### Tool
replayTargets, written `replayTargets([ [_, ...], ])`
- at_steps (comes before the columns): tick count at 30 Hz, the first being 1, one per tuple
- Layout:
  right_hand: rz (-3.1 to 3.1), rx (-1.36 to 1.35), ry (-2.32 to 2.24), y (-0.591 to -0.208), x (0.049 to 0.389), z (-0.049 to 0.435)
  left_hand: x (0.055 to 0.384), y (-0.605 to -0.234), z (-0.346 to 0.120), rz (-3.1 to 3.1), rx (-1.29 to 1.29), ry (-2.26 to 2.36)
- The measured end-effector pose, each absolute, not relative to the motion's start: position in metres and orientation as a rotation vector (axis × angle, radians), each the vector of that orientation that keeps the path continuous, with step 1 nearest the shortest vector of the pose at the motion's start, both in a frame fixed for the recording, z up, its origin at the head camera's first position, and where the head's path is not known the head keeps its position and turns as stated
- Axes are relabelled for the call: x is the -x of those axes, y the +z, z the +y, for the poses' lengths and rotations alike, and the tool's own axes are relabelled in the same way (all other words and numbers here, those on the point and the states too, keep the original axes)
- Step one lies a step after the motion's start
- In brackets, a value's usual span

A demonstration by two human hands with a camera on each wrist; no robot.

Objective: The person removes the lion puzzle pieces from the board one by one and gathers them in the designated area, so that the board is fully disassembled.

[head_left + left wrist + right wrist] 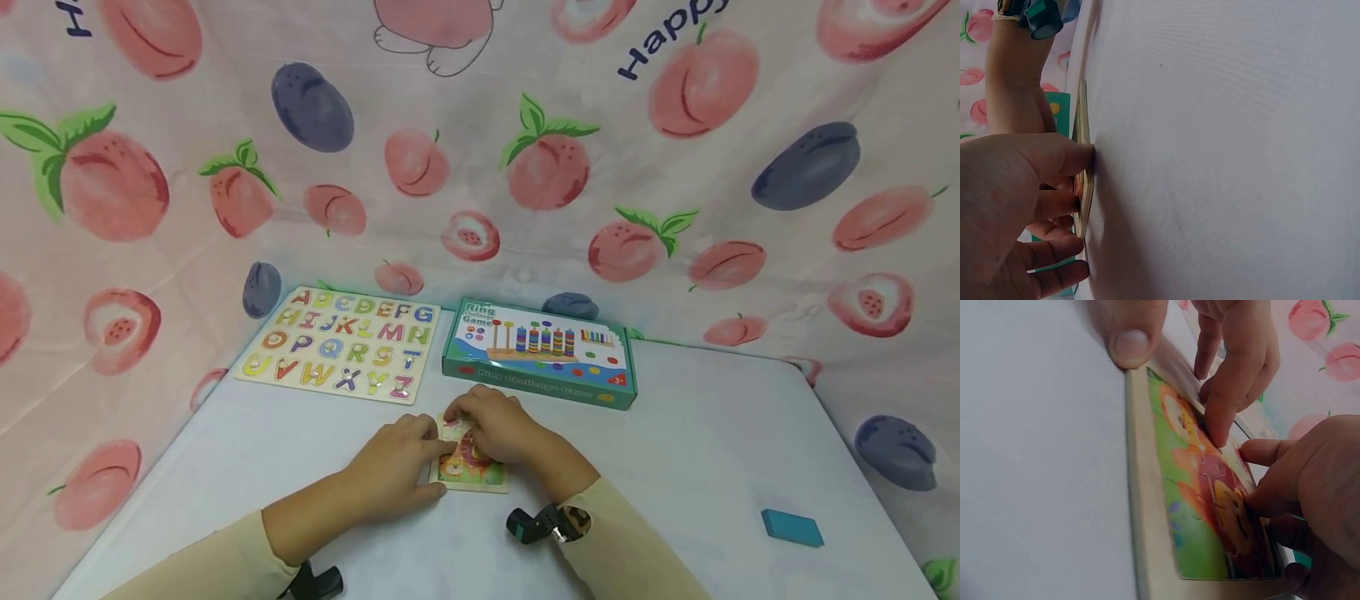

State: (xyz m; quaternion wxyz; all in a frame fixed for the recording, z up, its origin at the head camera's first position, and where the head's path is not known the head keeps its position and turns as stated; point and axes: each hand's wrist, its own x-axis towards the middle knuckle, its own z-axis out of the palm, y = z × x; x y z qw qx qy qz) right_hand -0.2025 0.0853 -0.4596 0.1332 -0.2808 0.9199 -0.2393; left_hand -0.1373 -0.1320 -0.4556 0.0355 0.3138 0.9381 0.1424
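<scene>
A small wooden jigsaw puzzle [471, 477] with a bright cartoon animal picture and a pale frame lies on the white table. My left hand [397, 467] holds it from the left, thumb at the near corner and index fingertip on the picture. In the left wrist view, the puzzle's thin edge [1084, 119] shows beside that hand [1029, 187]. My right hand [498, 425] has its bent fingers on the far right part. The right wrist view shows the right hand [1329, 494] with thumb and fingertips touching the picture [1210, 506] and the frame's far side.
Behind the hands stand a wooden alphabet board [341, 343] on the left and a green Ring Challenge Game box [538, 354] on the right. A teal block [792, 527] lies at the right of the table [712, 467]. A fruit-printed cloth [465, 150] hangs behind.
</scene>
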Motion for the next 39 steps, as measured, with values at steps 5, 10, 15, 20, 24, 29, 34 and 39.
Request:
replayTargets([
  [5, 2.626, 0.77, -0.721, -0.459, 0.208, 0.086, 0.138, -0.455, -0.131, 2.878, -0.959, 0.432],
  [10, 2.612, 0.695, -0.774, -0.46, 0.21, 0.083, 0.138, -0.454, -0.131, 2.871, -0.943, 0.436],
  [15, 2.61, 0.613, -0.81, -0.461, 0.209, 0.079, 0.138, -0.453, -0.13, 2.86, -0.93, 0.443],
  [20, 2.609, 0.634, -0.797, -0.463, 0.209, 0.079, 0.139, -0.452, -0.13, 2.852, -0.921, 0.46],
  [24, 2.612, 0.682, -0.757, -0.462, 0.21, 0.08, 0.139, -0.451, -0.13, 2.852, -0.926, 0.468],
  [29, 2.596, 0.688, -0.726, -0.457, 0.212, 0.08, 0.138, -0.449, -0.129, 2.85, -0.934, 0.484],
  [34, 2.58, 0.683, -0.702, -0.455, 0.212, 0.079, 0.138, -0.448, -0.129, 2.836, -0.931, 0.491],
  [39, 2.56, 0.668, -0.692, -0.453, 0.212, 0.077, 0.138, -0.448, -0.13, 2.827, -0.923, 0.479],
])
